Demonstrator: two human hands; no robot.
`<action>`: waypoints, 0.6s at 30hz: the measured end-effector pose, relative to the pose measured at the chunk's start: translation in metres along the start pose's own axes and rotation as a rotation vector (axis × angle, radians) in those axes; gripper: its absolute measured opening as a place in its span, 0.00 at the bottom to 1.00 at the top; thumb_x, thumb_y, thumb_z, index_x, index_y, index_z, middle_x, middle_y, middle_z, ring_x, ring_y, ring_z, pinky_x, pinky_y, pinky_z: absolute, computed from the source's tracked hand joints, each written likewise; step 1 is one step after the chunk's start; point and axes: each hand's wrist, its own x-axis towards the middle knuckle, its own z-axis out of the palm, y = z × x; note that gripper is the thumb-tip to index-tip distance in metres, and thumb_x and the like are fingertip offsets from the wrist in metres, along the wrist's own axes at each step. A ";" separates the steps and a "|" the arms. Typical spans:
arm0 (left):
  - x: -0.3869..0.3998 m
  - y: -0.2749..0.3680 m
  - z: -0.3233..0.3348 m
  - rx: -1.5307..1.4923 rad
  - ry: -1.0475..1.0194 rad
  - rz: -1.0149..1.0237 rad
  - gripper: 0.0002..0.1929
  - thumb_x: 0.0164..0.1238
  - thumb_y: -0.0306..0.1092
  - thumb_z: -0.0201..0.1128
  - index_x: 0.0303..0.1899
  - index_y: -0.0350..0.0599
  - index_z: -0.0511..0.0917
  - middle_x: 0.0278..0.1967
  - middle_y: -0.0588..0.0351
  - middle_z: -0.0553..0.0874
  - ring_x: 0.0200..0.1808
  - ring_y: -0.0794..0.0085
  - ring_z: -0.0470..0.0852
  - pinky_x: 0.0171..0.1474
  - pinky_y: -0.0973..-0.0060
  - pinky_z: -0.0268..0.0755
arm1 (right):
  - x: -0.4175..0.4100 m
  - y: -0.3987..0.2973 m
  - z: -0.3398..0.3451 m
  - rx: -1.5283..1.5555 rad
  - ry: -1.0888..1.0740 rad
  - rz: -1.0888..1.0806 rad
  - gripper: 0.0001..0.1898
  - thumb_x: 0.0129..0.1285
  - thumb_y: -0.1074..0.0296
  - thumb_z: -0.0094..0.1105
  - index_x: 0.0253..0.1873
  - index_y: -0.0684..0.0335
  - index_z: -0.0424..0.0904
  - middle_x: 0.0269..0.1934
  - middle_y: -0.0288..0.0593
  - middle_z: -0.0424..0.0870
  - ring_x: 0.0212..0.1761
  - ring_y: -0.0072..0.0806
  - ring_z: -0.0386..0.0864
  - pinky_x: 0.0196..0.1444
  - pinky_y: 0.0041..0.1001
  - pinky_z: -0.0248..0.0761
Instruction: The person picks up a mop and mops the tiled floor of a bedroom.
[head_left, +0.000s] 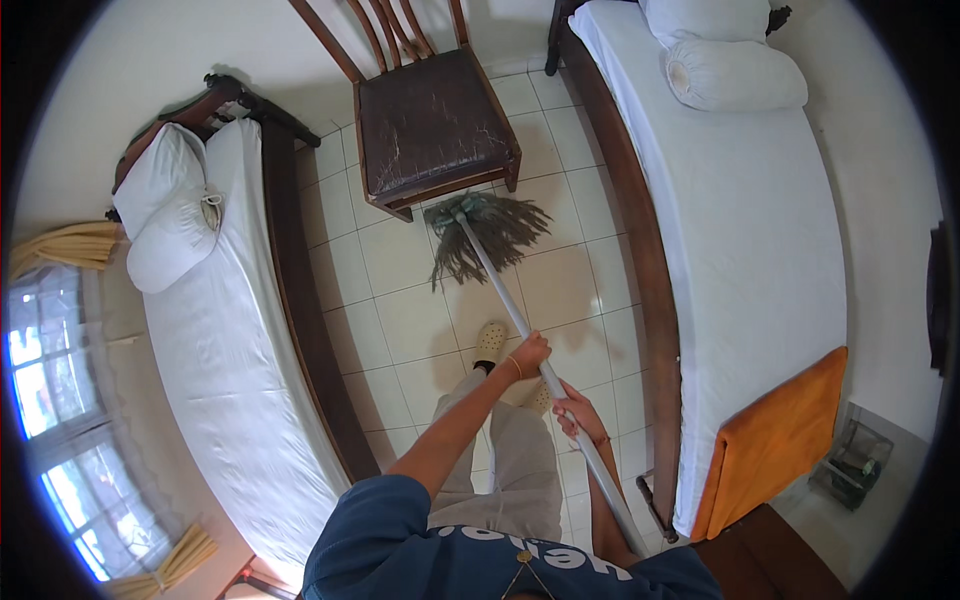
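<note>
A string mop with a pale metal handle (499, 281) slants across the view from my right side to the floor ahead. My left hand (531, 355) is wrapped around the handle, farther down toward the mop head. Closer to my body, my right hand (581, 415) grips the same handle. The grey-brown mop strands (491, 232) spread over the tiled floor (409, 319), just in front of a wooden chair (435, 124) with a cracked dark seat. A green clamp (461, 208) joins the strands to the handle.
Beds with white sheets flank the floor: a left bed (217, 352) by a window and a right bed (750, 225). A folded orange blanket (780, 442) lies over the right bed's near end. A clear plastic bin (855, 461) stands beyond it. My clog (491, 341) is below the mop.
</note>
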 end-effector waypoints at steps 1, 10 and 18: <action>0.006 -0.013 -0.008 0.048 0.017 0.031 0.10 0.28 0.31 0.62 0.15 0.46 0.68 0.22 0.53 0.71 0.32 0.60 0.68 0.38 0.71 0.62 | 0.017 -0.004 0.000 -0.011 -0.005 -0.018 0.28 0.55 0.74 0.46 0.62 0.60 0.51 0.19 0.32 0.64 0.07 0.13 0.58 0.06 0.15 0.52; 0.045 -0.109 -0.069 0.188 -0.110 -0.016 0.08 0.32 0.32 0.62 0.16 0.46 0.71 0.23 0.54 0.72 0.33 0.63 0.69 0.41 0.73 0.60 | 0.119 -0.041 0.023 0.082 -0.083 -0.065 0.28 0.56 0.72 0.48 0.62 0.58 0.52 0.19 0.30 0.65 0.09 0.12 0.57 0.07 0.13 0.51; 0.036 -0.105 -0.062 0.232 -0.210 -0.003 0.08 0.31 0.33 0.63 0.17 0.48 0.71 0.24 0.55 0.73 0.33 0.64 0.69 0.41 0.75 0.58 | 0.105 -0.030 0.022 0.162 -0.071 -0.057 0.28 0.56 0.71 0.48 0.63 0.56 0.51 0.21 0.31 0.65 0.09 0.10 0.57 0.07 0.11 0.51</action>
